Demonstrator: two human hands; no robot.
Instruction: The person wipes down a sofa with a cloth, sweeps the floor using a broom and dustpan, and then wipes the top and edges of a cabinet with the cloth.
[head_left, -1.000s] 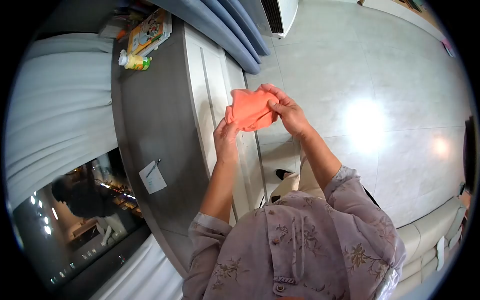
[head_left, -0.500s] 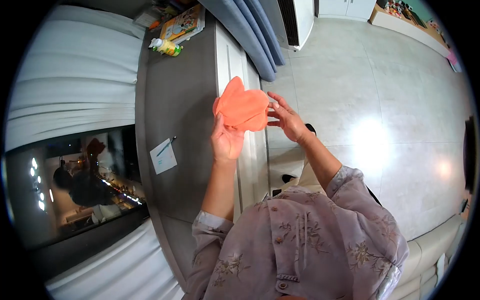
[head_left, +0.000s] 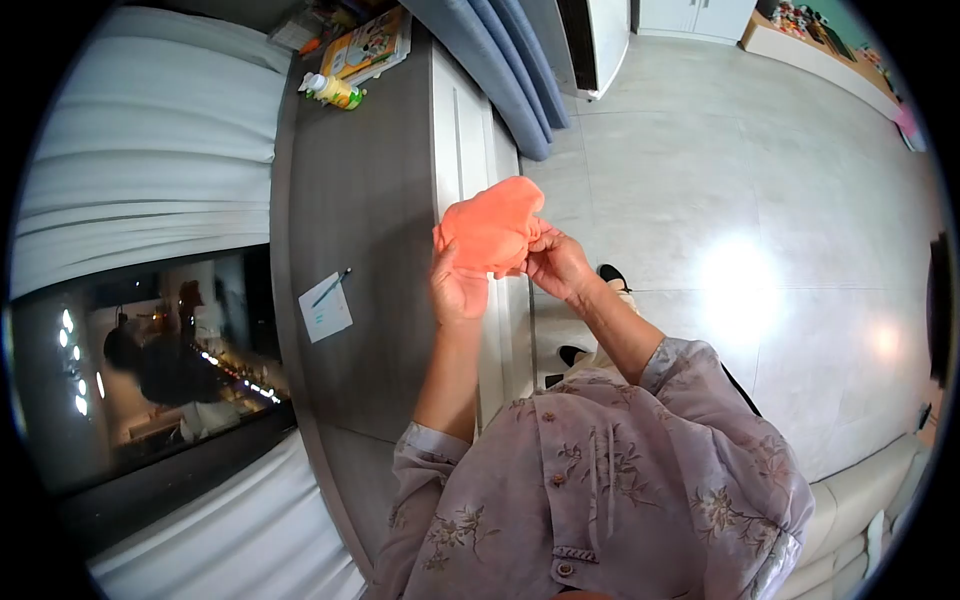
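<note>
A soft orange piece [head_left: 490, 228], folded and lobed like cloth or a flattened soft mass, is held up in front of my body; its exact material I cannot tell. My left hand [head_left: 458, 290] supports it from below on the left, the thumb over its near face and the other fingers hidden behind. At its lower right edge, the bent fingers of my right hand [head_left: 556, 262] pinch the piece. One rounded lobe rises toward the upper right, above the right hand.
Beside me runs a long grey ledge [head_left: 375, 180] with a white paper [head_left: 327, 318], a pen [head_left: 330, 288], a yellow bottle [head_left: 335, 92] and books [head_left: 365, 48]. A blue curtain [head_left: 495, 70] hangs ahead. Grey tiled floor [head_left: 670, 150] lies to the right.
My right hand has moved in from beside the orange piece and closed on its lower right edge. The piece has changed shape: the tall upper left lobe has folded down.
</note>
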